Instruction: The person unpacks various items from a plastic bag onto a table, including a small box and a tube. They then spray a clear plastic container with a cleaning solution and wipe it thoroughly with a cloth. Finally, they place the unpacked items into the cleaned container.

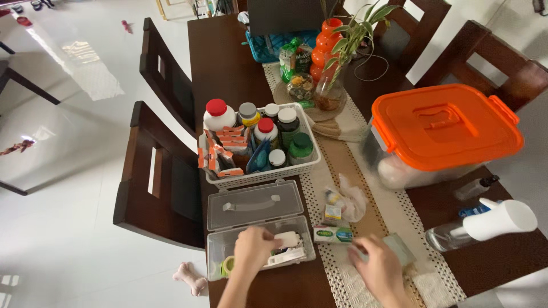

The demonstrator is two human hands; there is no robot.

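My left hand reaches into an open clear plastic box on the dark wooden table, its fingers over small white packets and a roll of tape inside. The box's clear lid lies flipped back. My right hand rests on the table runner, touching a small grey-green box. A green and white tube box lies between the hands. Whether either hand grips anything is unclear.
A white basket holds several bottles and orange sachets. An orange-lidded tub, a white jug, a crumpled plastic bag and a vase with plant stand around. Dark chairs line the left side.
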